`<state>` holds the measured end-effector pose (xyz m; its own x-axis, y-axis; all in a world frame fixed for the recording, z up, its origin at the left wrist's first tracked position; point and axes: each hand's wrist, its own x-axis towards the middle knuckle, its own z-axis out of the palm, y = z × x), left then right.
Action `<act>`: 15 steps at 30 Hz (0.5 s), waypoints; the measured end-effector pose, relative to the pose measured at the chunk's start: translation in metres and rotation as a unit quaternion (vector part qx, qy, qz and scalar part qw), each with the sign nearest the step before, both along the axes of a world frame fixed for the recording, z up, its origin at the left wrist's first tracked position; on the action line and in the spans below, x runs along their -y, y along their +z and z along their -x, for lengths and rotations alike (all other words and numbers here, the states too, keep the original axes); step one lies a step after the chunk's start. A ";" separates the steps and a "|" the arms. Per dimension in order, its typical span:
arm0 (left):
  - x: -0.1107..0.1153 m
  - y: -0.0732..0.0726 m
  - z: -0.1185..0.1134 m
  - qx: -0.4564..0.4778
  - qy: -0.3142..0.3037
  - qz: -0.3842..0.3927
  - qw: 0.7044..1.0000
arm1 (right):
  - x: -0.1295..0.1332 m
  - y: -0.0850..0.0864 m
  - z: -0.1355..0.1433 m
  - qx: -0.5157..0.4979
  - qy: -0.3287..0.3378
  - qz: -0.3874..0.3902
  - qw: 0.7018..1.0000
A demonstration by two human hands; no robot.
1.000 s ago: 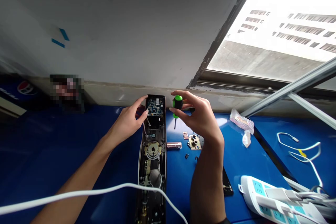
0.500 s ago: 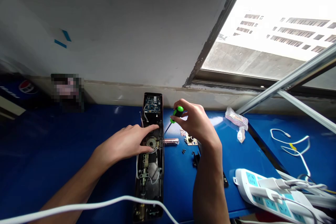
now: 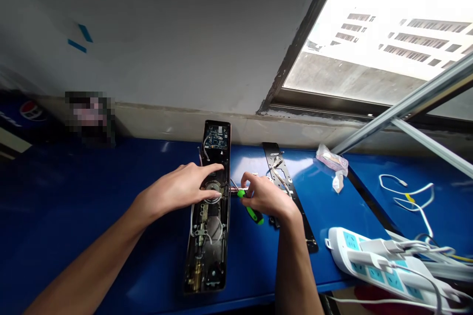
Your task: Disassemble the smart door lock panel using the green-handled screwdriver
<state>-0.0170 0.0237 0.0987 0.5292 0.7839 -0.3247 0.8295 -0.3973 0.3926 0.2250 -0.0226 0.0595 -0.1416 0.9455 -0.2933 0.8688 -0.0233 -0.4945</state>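
Open black housing (image 3: pixel 228 157) on a blue tabletop (image 3: pixel 251 261), seen from above. The housing lay lengthwise before the person, its interior exposed, with no cover over it. At its far end a circuit board (image 3: pixel 216 138) sat within the walls; a round metal part (image 3: pixel 213 185) occupied the middle, and a brass-coloured part (image 3: pixel 197 273) lay near the close end. Thin pale wires ran loosely among these parts.

The left hand (image 3: pixel 177 189) was open, its thumb and index finger spread across the housing, the thumb over the round metal part; no object was seen in its grasp. The right hand (image 3: pixel 268 197), just beside the housing, was closed around a green and black screwdriver (image 3: pixel 254 214). The shaft slanted towards the housing's right wall; whether its tip touched could not be told. A pinkish cylinder (image 3: pixel 233 190) lay between the housing and the right hand, partly hidden.

To the right, apart from the housing, lay a long black plate (image 3: pixel 271 147) with a cable (image 3: pixel 281 181) upon it. The state appeared intermediate: several parts sat inside the housing, whereas the plate and cylinder lay outside. Whether individual screws were fastened could not be discerned. Farther right were a plastic packet (image 3: pixel 331 159) and a white power strip (image 3: pixel 336 243).
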 end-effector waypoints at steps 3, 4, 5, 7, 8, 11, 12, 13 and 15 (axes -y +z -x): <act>0.000 -0.003 -0.001 0.007 0.005 -0.014 1.000 | -0.001 -0.014 0.005 0.012 -0.001 -0.003 1.000; 0.000 -0.004 -0.001 0.011 0.006 -0.016 1.000 | -0.001 -0.018 0.005 0.016 -0.003 -0.007 1.000; -0.001 -0.004 -0.001 0.015 0.008 -0.018 1.000 | -0.001 -0.020 0.005 0.019 -0.003 -0.010 1.000; -0.001 -0.006 -0.001 0.027 0.012 -0.022 0.999 | 0.000 -0.023 0.005 0.024 0.001 -0.018 1.000; -0.001 -0.007 -0.002 0.032 0.014 -0.024 0.999 | 0.000 -0.024 0.004 0.027 0.003 -0.022 0.999; 0.001 -0.010 -0.004 0.046 0.015 -0.025 0.998 | 0.002 -0.025 0.003 0.032 0.007 -0.034 0.999; 0.001 -0.011 -0.004 0.052 0.015 -0.025 0.998 | 0.002 -0.025 0.003 0.031 0.008 -0.038 0.999; 0.002 -0.012 -0.005 0.061 0.016 -0.024 0.998 | 0.003 -0.024 0.003 0.030 0.009 -0.043 0.999; 0.002 -0.012 -0.005 0.080 0.018 -0.022 0.996 | 0.003 -0.021 0.001 0.024 0.007 -0.054 0.998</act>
<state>-0.0125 0.0216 0.0865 0.5435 0.8143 -0.2039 0.7712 -0.3885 0.5043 0.2239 -0.0256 0.0388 -0.1431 0.9700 -0.1965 0.8917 0.0402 -0.4508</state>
